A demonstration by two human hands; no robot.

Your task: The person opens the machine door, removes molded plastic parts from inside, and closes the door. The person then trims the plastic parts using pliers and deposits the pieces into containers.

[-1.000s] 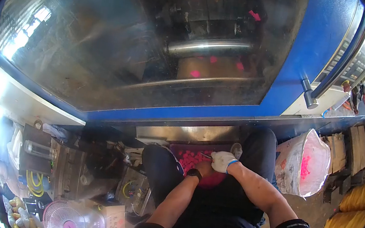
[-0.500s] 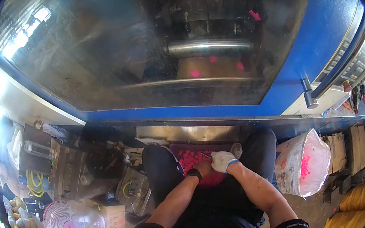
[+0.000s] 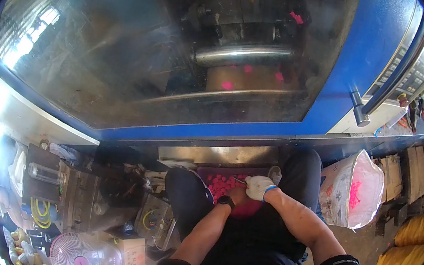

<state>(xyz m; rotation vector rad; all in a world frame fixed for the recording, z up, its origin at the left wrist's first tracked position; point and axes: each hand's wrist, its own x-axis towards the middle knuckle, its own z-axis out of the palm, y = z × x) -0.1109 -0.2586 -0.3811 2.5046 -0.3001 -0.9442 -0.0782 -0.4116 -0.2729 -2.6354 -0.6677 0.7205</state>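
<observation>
Between my knees sits a dark pink tub (image 3: pixel 207 170) with many small bright pink pieces (image 3: pixel 221 184) in it. My right hand (image 3: pixel 258 188), in a white glove with a blue cuff, is closed round a thin metal tool (image 3: pixel 239 180) whose tip points left over the pieces. Bare and with a dark watch at the wrist, my left hand (image 3: pixel 237 195) touches the gloved hand from below, over the tub. Its fingers are too small and hidden to make out, and so is anything in them.
A blue machine (image 3: pixel 325 101) with a large window stands in front. To the right is a white sack (image 3: pixel 331 190) with pink pieces inside, beside cardboard (image 3: pixel 390 176) and yellow sacks (image 3: pixel 403 264). At the lower left stand a fan (image 3: pixel 75 258) and a carton (image 3: pixel 134 257).
</observation>
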